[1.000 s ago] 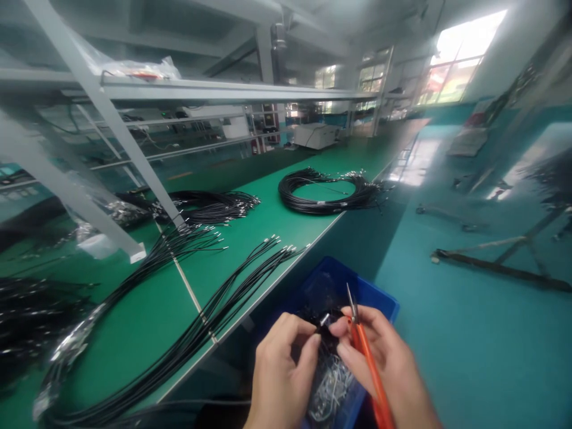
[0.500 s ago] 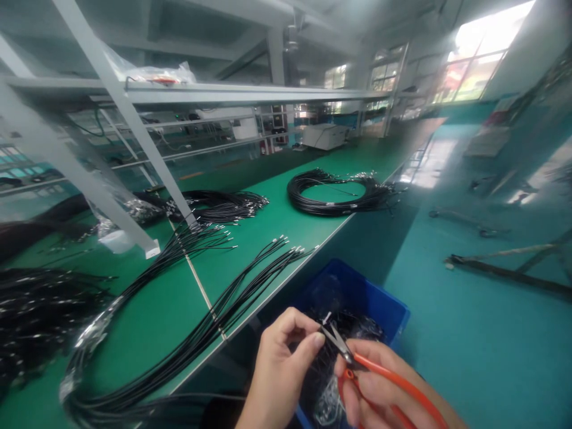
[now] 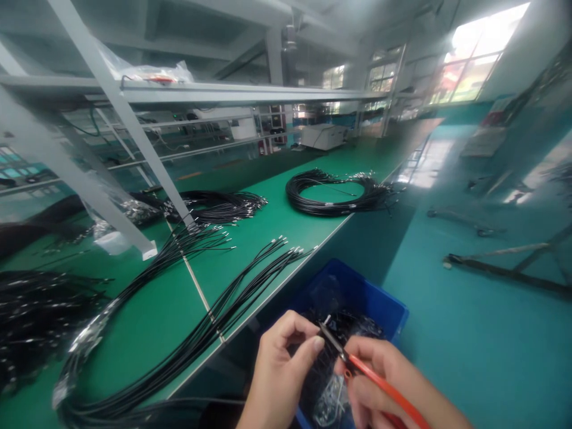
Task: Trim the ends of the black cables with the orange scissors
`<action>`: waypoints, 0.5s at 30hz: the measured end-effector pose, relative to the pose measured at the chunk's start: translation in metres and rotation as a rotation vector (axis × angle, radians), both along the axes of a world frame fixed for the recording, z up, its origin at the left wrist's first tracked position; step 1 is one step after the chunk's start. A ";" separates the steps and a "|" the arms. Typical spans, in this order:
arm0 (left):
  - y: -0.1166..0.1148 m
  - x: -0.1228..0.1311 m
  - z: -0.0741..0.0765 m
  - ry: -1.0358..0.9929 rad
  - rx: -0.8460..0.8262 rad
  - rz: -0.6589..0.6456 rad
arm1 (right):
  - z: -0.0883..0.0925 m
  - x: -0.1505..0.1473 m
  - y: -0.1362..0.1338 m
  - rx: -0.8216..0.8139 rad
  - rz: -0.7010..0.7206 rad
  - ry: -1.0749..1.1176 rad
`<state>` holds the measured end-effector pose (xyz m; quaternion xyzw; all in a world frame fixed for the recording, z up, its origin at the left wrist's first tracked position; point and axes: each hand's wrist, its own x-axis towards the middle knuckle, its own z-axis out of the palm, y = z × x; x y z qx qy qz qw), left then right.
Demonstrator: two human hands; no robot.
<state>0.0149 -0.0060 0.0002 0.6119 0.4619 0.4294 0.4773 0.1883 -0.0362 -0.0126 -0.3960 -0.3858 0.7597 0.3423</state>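
My left hand (image 3: 279, 372) is at the bottom centre, its thumb and forefinger pinched on a small metal-tipped piece (image 3: 325, 322) that I cannot name. My right hand (image 3: 384, 387) grips orange-handled cutters (image 3: 357, 369), whose thin jaws meet that piece at my left fingertips. Both hands hover over a blue bin (image 3: 353, 292) that holds black wire offcuts and shiny metal bits. The bin stands below the front edge of the green bench (image 3: 277, 232).
Bundles of black wires with metal ends (image 3: 210, 310) lie across the bench on the left. A coil of black cable (image 3: 335, 193) rests further back. Slanted grey frame posts (image 3: 116, 113) and a shelf rise over the bench. Teal floor stretches to the right.
My right hand turned the cutters from pointing upward to pointing left at the piece in my left fingers. The view shifted slightly; the closed jaws now sit at the pinch.
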 end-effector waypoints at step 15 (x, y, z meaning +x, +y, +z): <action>0.013 -0.025 -0.020 0.907 0.263 0.391 | -0.013 0.016 -0.002 -0.005 -0.479 -0.003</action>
